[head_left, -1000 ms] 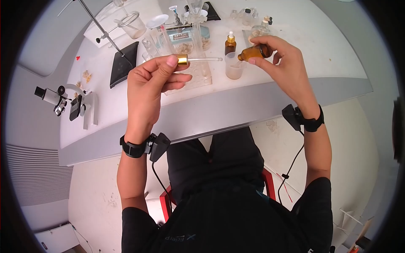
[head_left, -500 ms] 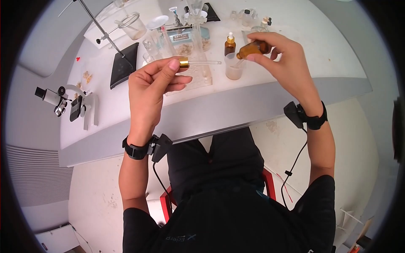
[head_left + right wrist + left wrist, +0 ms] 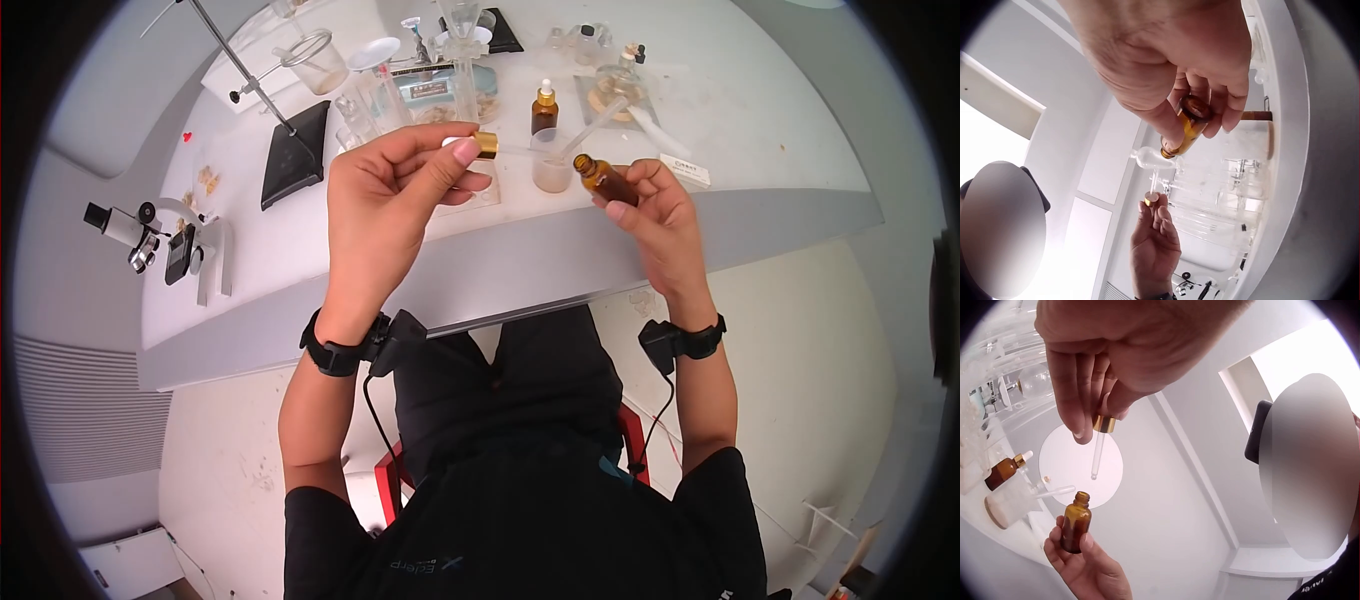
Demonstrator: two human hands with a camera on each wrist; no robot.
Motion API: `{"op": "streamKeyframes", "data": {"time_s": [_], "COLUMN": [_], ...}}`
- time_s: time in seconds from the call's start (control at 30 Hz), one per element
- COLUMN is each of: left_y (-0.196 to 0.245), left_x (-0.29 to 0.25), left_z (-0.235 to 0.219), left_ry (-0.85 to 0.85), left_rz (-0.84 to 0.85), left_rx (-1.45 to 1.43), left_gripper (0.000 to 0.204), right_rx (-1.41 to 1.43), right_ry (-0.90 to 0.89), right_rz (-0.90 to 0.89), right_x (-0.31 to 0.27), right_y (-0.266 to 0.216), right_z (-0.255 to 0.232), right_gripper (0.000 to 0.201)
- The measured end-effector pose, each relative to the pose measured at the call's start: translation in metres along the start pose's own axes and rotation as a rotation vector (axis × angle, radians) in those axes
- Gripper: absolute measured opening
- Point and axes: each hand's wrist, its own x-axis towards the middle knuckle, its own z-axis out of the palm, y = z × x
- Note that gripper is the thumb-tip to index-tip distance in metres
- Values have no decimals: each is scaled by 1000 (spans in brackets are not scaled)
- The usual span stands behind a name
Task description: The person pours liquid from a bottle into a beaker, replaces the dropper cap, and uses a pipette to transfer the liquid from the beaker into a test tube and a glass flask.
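Note:
My left hand (image 3: 395, 205) pinches the gold collar of a dropper cap (image 3: 486, 146); its glass pipette (image 3: 1097, 456) points toward the bottle mouth, with a gap between them in the left wrist view. In my right hand (image 3: 668, 230) I hold a small open amber glass bottle (image 3: 1076, 522), mouth up and slightly tilted, with fingers and thumb around its body. Just behind, a translucent plastic cup (image 3: 552, 176) stands on the table with a pale stick (image 3: 598, 124) leaning out of it. Beyond it stands a second amber bottle (image 3: 544, 116) with its dropper cap on.
Glassware in a rack and a pale blue balance (image 3: 482, 86) stand behind my left hand. At the left are a stand with a black base (image 3: 296, 155) and a microscope (image 3: 200, 250). Small bottles (image 3: 588, 42) and a white label card (image 3: 686, 171) lie toward the right.
My right hand has come down and toward me, turning the amber bottle from mouth-down over the cup to mouth-up beside it. My left hand has moved right with the dropper cap.

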Motion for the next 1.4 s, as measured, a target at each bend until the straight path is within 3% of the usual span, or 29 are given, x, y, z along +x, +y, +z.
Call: {"op": "streamKeyframes", "data": {"time_s": [0.43,0.6,0.93,1.03,1.1,1.23,1.3,1.4], "left_y": [4,-6,-11,-21,-23,-10,-4,-7], "left_x": [0,3,3,4,3,-1,-2,-3], "left_z": [11,14,21,23,25,27,29,26], "left_ry": [-72,-243,-264,-237,-242,-231,-169,-229], "left_rz": [-65,-81,-97,-11,199,215,-39,-183], "left_rx": [105,236,146,167,233,279,283,342], "left_gripper": [23,23,24,23,23,24,24,25], "right_rx": [-25,-166,-272,-304,-296,-275,-283,-324], "right_ry": [-112,-165,-102,-92,-88,-84,-83,-95], "right_rz": [-43,-158,-227,-255,-273,-263,-283,-284], "right_x": [-2,-2,-8,-8,-8,-10,-11,-12], "right_y": [1,-3,-6,-4,-1,-2,-3,-4], "right_z": [9,20,28,28,27,26,27,27], "right_gripper": [34,39,39,39,38,39,39,39]}}
